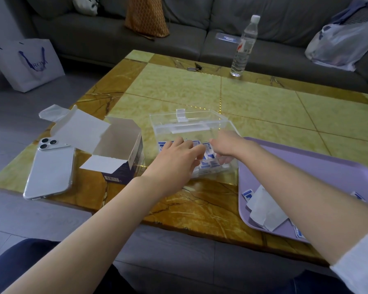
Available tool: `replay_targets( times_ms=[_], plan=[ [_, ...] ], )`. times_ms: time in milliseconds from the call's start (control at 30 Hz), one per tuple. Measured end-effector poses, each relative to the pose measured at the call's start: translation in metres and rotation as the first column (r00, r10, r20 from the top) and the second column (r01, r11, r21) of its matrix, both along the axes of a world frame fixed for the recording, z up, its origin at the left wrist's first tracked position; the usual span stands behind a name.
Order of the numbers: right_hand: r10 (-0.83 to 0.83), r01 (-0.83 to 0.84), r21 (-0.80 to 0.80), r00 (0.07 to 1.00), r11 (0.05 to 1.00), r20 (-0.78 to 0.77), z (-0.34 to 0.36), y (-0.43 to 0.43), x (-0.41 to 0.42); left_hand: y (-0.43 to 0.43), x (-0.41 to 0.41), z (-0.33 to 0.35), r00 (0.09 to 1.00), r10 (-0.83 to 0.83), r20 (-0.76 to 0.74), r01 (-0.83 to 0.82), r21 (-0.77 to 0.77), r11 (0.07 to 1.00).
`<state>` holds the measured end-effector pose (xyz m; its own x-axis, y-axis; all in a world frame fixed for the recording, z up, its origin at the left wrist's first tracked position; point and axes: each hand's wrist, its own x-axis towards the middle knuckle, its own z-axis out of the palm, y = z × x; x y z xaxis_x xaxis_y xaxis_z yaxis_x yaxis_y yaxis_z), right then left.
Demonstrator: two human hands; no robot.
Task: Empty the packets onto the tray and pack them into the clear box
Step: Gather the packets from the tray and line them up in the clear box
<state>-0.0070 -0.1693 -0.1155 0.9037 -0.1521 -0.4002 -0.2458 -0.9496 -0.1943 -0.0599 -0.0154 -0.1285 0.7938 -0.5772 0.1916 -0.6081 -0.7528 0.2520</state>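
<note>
The clear box [187,124] stands open at the table's middle, its lid tilted back. Several blue-and-white packets [208,164] lie inside it. Both of my hands reach into the box from the near side. My left hand [176,158] has its fingers curled over the packets at the left of the pile. My right hand [223,148] has its fingers curled down among the packets at the right. Whether either hand pinches a packet is hidden by the fingers. The lilac tray [306,166] sits at the right with a few packets [248,195] and white paper [266,211] on it.
An opened cardboard carton [119,149] stands left of the clear box, and a silver phone [50,168] lies face down beside it. A water bottle [243,47] and keys [194,67] are at the table's far edge. A sofa with bags runs behind.
</note>
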Motion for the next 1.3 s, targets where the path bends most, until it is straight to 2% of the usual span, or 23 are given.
replay_targets(
  times_ms=[67,133,200,267,333,400,467,567,700,767,833,900,1000,1167,1300],
  plan=[
    [0.039,-0.039,-0.001,0.999,0.999,0.032,0.003,0.0,-0.002,0.0,0.0,0.0,1.0,0.0,0.008,0.0,0.004,1.0],
    [0.072,-0.065,-0.074,0.994,0.995,0.088,0.008,-0.002,-0.007,-0.001,-0.001,0.0,1.0,-0.001,0.016,0.0,0.012,1.0],
    [0.096,-0.066,-0.138,0.97,0.988,0.222,0.01,-0.005,-0.017,-0.002,-0.002,0.002,1.0,0.005,0.017,-0.006,0.034,0.999],
    [0.119,-0.077,-0.112,0.892,0.991,0.437,0.009,-0.013,-0.032,-0.007,-0.004,0.004,0.999,0.013,0.044,-0.016,0.067,0.998],
    [0.086,-0.094,-0.021,0.765,0.995,0.638,0.007,-0.019,-0.048,-0.01,-0.008,0.005,0.995,0.026,0.098,-0.029,0.037,0.999],
    [0.018,-0.071,0.038,0.66,0.997,0.751,0.007,-0.036,-0.063,-0.022,-0.015,0.007,0.99,0.015,0.14,-0.005,-0.071,0.997],
    [-0.059,-0.002,0.077,0.623,0.997,0.78,0.004,-0.062,-0.074,-0.041,-0.022,0.007,0.99,-0.019,0.142,0.043,-0.171,0.984],
    [-0.156,0.147,0.073,0.691,0.986,0.706,-0.007,-0.11,-0.092,-0.075,-0.032,-0.001,0.985,-0.111,0.133,0.131,-0.156,0.979],
    [-0.304,0.348,-0.049,0.871,0.936,0.386,-0.032,-0.179,-0.126,-0.12,-0.047,-0.013,0.986,-0.165,-0.003,0.164,-0.093,0.982],
    [-0.464,0.482,-0.016,0.851,0.876,0.247,-0.043,-0.209,-0.14,-0.138,-0.053,-0.021,0.988,-0.137,-0.069,0.137,-0.006,0.991],
    [-0.576,0.57,0.083,0.801,0.817,0.165,-0.046,-0.225,-0.152,-0.156,-0.06,-0.027,0.984,-0.128,-0.122,0.141,0.109,0.984],
    [-0.566,0.554,0.118,0.812,0.824,0.143,-0.046,-0.23,-0.159,-0.167,-0.065,-0.034,0.975,-0.118,-0.188,0.156,0.201,0.967],
    [-0.469,0.458,0.098,0.87,0.883,0.153,-0.041,-0.221,-0.162,-0.178,-0.07,-0.039,0.964,-0.109,-0.245,0.183,0.306,0.934],
    [-0.245,0.244,0.053,0.969,0.968,0.02,-0.041,-0.203,-0.161,-0.182,-0.067,-0.041,0.966,-0.035,-0.256,0.111,0.286,0.952],
    [-0.163,0.152,0.131,0.984,0.98,0.077,-0.038,-0.193,-0.16,-0.178,-0.06,-0.039,0.958,0.095,-0.272,-0.002,0.323,0.947]
  ],
)
